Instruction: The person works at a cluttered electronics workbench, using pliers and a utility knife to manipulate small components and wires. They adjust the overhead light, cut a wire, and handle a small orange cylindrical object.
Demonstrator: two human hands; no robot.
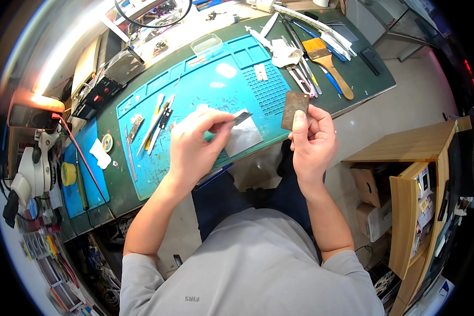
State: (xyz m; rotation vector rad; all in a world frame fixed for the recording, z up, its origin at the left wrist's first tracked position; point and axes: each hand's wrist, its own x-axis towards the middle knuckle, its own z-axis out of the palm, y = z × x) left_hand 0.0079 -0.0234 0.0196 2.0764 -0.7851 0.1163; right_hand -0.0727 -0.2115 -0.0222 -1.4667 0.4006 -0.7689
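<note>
Between the thumb and fingers of my left hand is a small thin dark flat piece. It is held above a pale grey square sheet at the near edge of the blue work mat. My right hand grips a brownish rectangular plate upright, thumb across its lower part and fingers behind. The plate has a small hole near its top corner. Tweezers and slim tools lie on the mat left of my left hand, beside a small electronic part.
A wooden-handled brush, pens and pink-handled scissors lie at the far right of the green bench. On the left stand a black box device, an orange-framed meter and tape rolls. A wooden cabinet stands at right.
</note>
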